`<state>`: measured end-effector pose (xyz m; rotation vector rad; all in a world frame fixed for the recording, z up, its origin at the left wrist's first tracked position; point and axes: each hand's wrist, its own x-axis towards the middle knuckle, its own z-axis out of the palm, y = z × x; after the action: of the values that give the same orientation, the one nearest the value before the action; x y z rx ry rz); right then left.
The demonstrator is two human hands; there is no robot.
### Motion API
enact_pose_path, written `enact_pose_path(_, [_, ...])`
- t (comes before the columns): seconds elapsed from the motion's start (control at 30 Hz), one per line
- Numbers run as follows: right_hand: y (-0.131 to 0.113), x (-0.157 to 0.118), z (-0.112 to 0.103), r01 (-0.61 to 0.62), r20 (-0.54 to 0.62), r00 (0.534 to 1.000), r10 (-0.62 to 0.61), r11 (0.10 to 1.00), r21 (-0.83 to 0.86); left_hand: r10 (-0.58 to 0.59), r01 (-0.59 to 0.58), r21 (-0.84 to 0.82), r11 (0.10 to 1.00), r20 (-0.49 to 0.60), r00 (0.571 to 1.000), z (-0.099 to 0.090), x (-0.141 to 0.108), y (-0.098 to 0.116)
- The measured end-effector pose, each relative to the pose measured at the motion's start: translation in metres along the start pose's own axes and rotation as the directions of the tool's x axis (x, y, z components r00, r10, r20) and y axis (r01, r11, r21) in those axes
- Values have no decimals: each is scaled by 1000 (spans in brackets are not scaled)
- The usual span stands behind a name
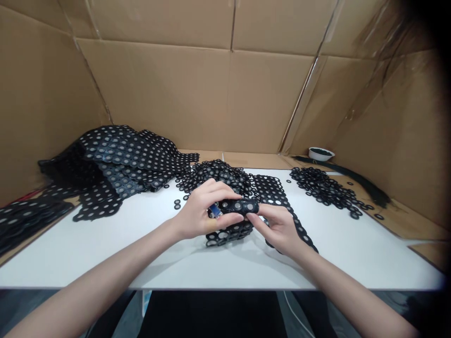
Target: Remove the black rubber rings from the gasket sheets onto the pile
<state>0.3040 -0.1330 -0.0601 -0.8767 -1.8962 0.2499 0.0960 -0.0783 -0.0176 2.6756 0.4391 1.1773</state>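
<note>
Both hands meet over the front middle of the table at a sheet of joined black rings [237, 205], folded into a roll, with part of it hanging below. Around its left end my left hand [202, 209] is closed, fingers on top and thumb beneath. A small blue object [215, 210] shows between that thumb and the fingers; its kind is mostly hidden. My right hand [280, 227] pinches the roll's right end between thumb and fingers. A flat strip of joined rings [271, 188] lies behind and to the right of this hand.
A heap of loose black rings [221, 173] lies behind my hands, another pile [322, 188] to the right. A large joined-ring sheet [130, 155] is bunched at the left. A white bowl [321, 154] and a dark bundle of strands [362, 180] lie back right. Cardboard walls [197, 94] surround the table.
</note>
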Motion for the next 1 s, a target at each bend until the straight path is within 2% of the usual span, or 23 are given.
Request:
enact_pose_path(0.1, [0, 0, 0, -29, -6, 1000, 29, 1000, -2, 12, -15, -28, 999, -111, 994, -5, -1, 2])
enact_pose_path(0.23, [-1, 0, 0, 7, -4, 1000, -7, 1000, 18, 1, -26, -85, 996, -289, 957, -9, -4, 5])
enact_pose_path(0.37, [-1, 1, 0, 2, 13, 1000, -2, 1000, 19, -69, 12, -164, 986, -352, 933, -9, -6, 10])
enact_pose_path(0.47, [-1, 0, 0, -40, 29, 999, 40, 999, 11, -2, -32, -80, 996, -389, 921, -7, -5, 13])
enact_pose_path(0.5, [-1, 0, 0, -55, 32, 998, 55, 998, 7, 50, -67, -33, 997, -362, 931, -6, -5, 14])
enact_pose_path(0.57, [0, -1, 0, -79, 46, 996, 79, 997, 2, 134, -127, 46, 991, -231, 964, -3, -4, 14])
enact_pose_path(0.63, [0, -2, 0, -91, 52, 994, 91, 996, -9, 162, -156, 78, 985, -83, 983, 1, -4, 13])
enact_pose_path(0.7, [0, -2, 0, -92, 54, 994, 93, 995, -25, 153, -154, 91, 984, 15, 988, 5, -5, 11])
enact_pose_path(1.0, [-4, 0, 1, 67, 17, 998, -66, 996, -57, 56, -48, -81, 996, 103, 993, 11, -6, 7])
